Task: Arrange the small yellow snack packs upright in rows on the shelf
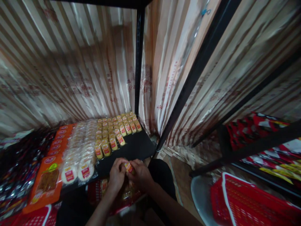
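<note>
Between both hands I hold one small wrapped snack cake (pixel 129 167) with a red and yellow label, just off the front edge of a black shelf (pixel 135 146). My left hand (pixel 118 172) pinches its left side, and my right hand (pixel 141 174) grips it from the right. Below my hands, a red basket (pixel 94 190) contains more wrapped pieces, partly hidden by my forearms. On the shelf, rows of matching yellow snack cakes (pixel 105 148) stand in stepped lines. Left of them are rows of round white wrapped cakes (pixel 86 169).
Orange snack packets (pixel 48 179) and dark shiny packets (pixel 18 169) cover the shelf's left. A black post (pixel 139 62) rises at the corner before striped curtains (pixel 94 62). At right are a red basket (pixel 246 201), a grey stool (pixel 199 196) and a rack of red packets (pixel 242 133).
</note>
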`<control>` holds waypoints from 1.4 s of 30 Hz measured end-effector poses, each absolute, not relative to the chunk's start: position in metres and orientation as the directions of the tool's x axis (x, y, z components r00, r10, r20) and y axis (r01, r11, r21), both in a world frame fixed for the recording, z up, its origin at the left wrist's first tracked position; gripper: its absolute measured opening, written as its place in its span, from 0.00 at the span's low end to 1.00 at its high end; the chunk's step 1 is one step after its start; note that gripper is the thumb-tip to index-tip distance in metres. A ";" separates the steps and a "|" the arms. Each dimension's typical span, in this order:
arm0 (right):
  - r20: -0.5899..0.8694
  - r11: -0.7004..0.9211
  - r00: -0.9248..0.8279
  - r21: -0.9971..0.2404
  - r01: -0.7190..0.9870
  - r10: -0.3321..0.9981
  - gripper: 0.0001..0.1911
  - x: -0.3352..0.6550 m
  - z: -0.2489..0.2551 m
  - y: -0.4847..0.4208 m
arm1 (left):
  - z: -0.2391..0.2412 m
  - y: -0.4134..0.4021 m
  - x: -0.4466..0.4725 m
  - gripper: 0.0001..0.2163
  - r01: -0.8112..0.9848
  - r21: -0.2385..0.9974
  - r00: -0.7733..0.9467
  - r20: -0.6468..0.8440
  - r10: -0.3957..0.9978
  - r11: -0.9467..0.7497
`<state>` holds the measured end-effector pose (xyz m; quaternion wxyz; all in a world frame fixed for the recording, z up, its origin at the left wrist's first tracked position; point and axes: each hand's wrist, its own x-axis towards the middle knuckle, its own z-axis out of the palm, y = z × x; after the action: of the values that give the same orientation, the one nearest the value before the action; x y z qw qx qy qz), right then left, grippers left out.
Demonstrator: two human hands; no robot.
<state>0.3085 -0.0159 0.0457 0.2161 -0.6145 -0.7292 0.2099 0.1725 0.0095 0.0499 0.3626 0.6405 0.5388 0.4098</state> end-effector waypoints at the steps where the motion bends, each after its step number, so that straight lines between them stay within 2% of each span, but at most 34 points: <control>1: 0.095 0.158 -0.126 -0.576 0.802 0.987 0.15 0.311 0.048 -0.010 | 0.052 0.017 0.178 0.11 0.392 0.900 0.094 0.167 0.981 -0.191; 5: 0.169 0.093 0.017 -0.619 0.780 0.985 0.14 0.321 0.049 0.019 | 0.056 0.046 0.200 0.12 0.432 0.857 0.108 0.260 0.959 -0.281; 11: 0.194 -0.026 0.190 -0.631 0.775 0.962 0.17 0.329 0.030 0.073 | 0.042 0.070 0.219 0.22 0.600 0.758 0.038 0.292 0.956 -0.256; 13: 0.215 -0.029 0.207 -0.623 0.781 0.954 0.17 0.327 0.025 0.089 | 0.034 0.074 0.219 0.25 0.674 0.679 0.060 0.343 0.937 -0.292; 17: 0.240 -0.022 0.215 -0.617 0.786 0.947 0.17 0.320 0.020 0.117 | 0.022 0.083 0.214 0.25 0.806 0.427 0.202 0.452 0.869 -0.410; 20: 0.261 -0.003 0.211 -0.623 0.782 0.942 0.18 0.314 0.019 0.133 | 0.016 0.090 0.208 0.25 0.853 0.304 0.272 0.433 0.859 -0.423; 23: 0.280 0.019 0.209 -0.638 0.770 0.937 0.19 0.308 0.016 0.144 | 0.011 0.095 0.203 0.27 0.874 0.239 0.308 0.399 0.863 -0.422; 29: 0.299 0.055 0.240 -0.723 0.689 0.923 0.18 0.304 0.008 0.144 | 0.001 0.099 0.196 0.24 0.895 0.166 0.323 0.395 0.860 -0.413; 33: 0.307 0.014 0.254 -0.662 0.750 0.917 0.09 0.302 0.005 0.137 | -0.004 0.102 0.191 0.24 0.886 0.130 0.360 0.415 0.836 -0.446; 42: 0.296 0.072 0.176 -0.670 0.739 0.939 0.06 0.298 -0.002 0.134 | 0.006 0.103 0.187 0.23 0.841 0.217 0.404 0.360 0.841 -0.496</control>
<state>0.2978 0.1340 -0.0023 0.3766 -0.6681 -0.6279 0.1325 0.1872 0.1030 0.0057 0.0006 0.8378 0.5018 0.2151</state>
